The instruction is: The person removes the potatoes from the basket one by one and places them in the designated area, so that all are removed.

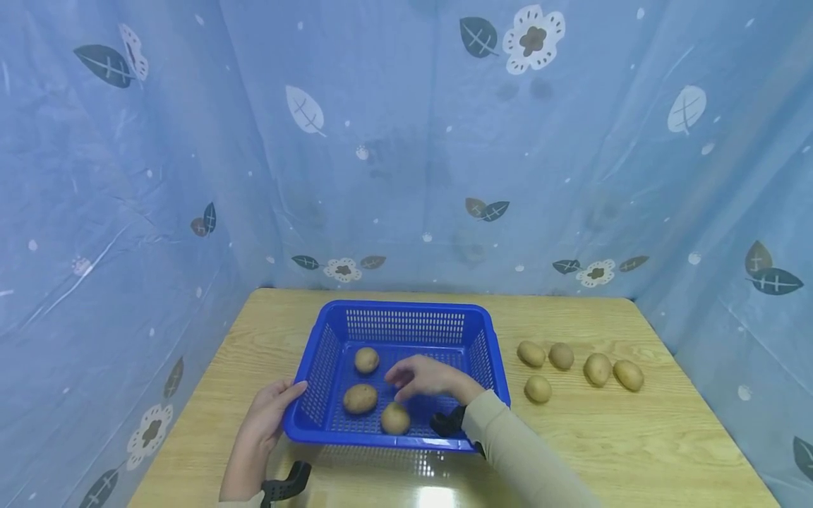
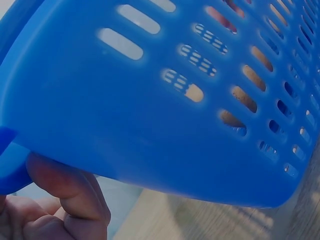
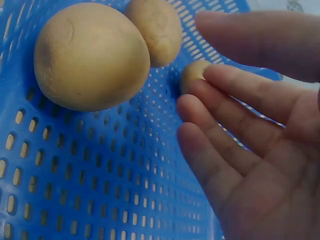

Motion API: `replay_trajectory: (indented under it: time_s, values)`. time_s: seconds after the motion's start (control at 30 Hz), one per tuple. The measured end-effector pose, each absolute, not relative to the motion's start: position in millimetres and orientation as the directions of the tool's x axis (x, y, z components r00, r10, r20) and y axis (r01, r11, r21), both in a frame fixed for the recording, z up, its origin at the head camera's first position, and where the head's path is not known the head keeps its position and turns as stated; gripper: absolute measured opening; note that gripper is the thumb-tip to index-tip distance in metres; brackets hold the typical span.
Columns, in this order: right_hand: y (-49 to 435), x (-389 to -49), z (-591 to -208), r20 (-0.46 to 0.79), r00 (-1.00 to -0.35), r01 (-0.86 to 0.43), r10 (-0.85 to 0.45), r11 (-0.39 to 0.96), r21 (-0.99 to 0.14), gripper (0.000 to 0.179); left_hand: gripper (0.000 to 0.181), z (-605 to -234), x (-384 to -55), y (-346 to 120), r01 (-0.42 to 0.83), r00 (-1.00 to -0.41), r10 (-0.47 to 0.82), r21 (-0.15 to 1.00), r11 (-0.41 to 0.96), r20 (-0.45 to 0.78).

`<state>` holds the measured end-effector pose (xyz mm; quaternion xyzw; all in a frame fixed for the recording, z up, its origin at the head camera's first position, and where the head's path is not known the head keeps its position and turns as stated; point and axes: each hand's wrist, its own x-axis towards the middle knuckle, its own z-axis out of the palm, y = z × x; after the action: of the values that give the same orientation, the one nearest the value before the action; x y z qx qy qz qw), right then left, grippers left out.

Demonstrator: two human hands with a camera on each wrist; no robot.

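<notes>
The left grip (image 1: 267,410) clasps a blue plastic basket (image 1: 406,305) by its left rim near the front corner, thumb over the top, fingers curled beneath; the right grip (image 1: 427,375), released and holding nothing, hangs over the basket floor with its fingers loosely bent. Three potatoes sit inside: a round potato (image 1: 395,419) by the front wall, an oblong potato (image 1: 360,399) just to its left, and a third potato (image 1: 366,360) farther back. All look firm, dry-skinned and modest in weight, unlikely to bruise under a light squeeze but apt to roll; thumb and fingertips across the widest part should hold best. The basket, thin-walled and slotted, appears light and slightly flexible, steadiest when taken by its thick rim on opposite sides.

To the right, five more potatoes (image 1: 562,356) lie on the wood-grained counter (image 1: 591,437), four in a loose row and one nearer the front. The basket's right wall stands between them and the basket floor. A pale sleeve (image 1: 527,451) crosses the front right corner, and a black wrist mount (image 1: 448,422) rides low beside the round potato, narrowing the room there. A patterned blue curtain (image 1: 394,183) closes off the rear.
</notes>
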<state>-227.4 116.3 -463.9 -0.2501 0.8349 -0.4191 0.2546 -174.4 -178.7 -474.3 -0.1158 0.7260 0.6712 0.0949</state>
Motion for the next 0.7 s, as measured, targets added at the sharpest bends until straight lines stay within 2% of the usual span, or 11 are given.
replay_trajectory:
  time_s: [0.47, 0.7]
  values:
    - [113.2, -228.7, -469.3, -0.340, -0.633, -0.189, -0.696, 0.564, -0.804, 0.044, 0.043, -475.9, -174.9, -178.4, -0.301, -0.953, -0.055, 0.952, 0.048, -0.298]
    - [113.2, -227.9, -473.6, -0.385, -0.604, -0.156, -0.698, 0.577, -0.802, 0.043, 0.043, -476.6, -174.9, -178.2, -0.297, -0.954, -0.049, 0.954, 0.043, -0.294]
